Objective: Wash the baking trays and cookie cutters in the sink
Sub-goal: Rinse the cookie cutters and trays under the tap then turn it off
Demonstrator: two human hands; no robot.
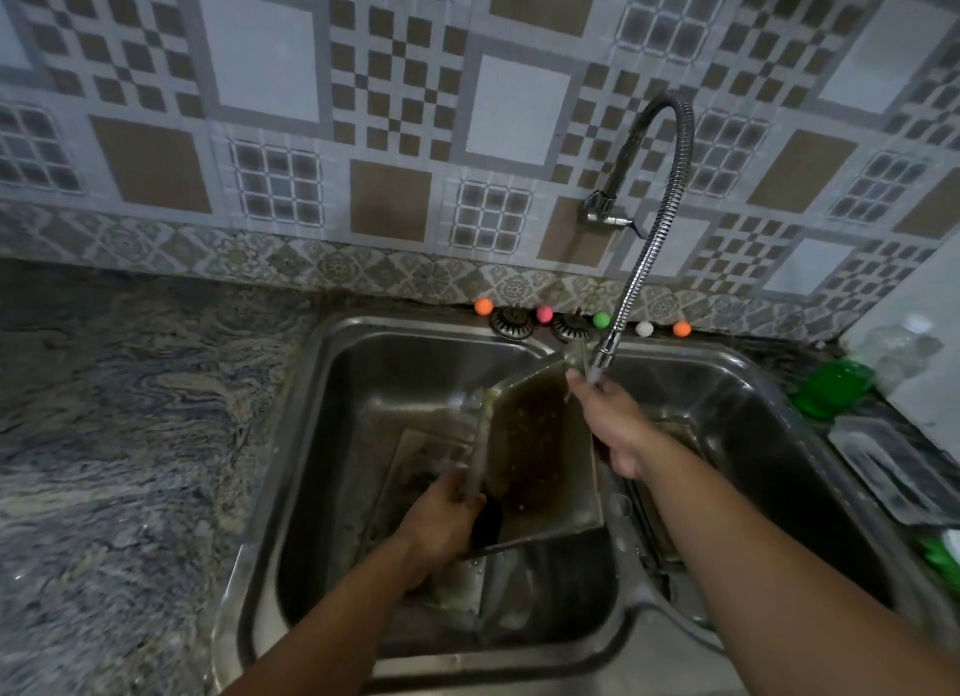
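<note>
A rectangular metal baking tray (540, 451) with a brown, speckled inside is tilted up over the left basin of the steel double sink (332, 362). My left hand (447, 518) grips the tray's near left edge. My right hand (613, 420) reaches up to the nozzle of the flexible chrome tap (602, 357), its fingertips at the tray's far corner; whether it holds the nozzle is unclear. More metal trays (415, 461) lie flat in the left basin under the tilted one. No cookie cutters can be made out.
A granite worktop (130, 435) runs to the left. Small coloured balls (484, 306) and two round metal strainers (511, 322) line the sink's back rim. Right of the sink stand a green bowl (831, 386), a clear plastic bottle and a clear tray (883, 466).
</note>
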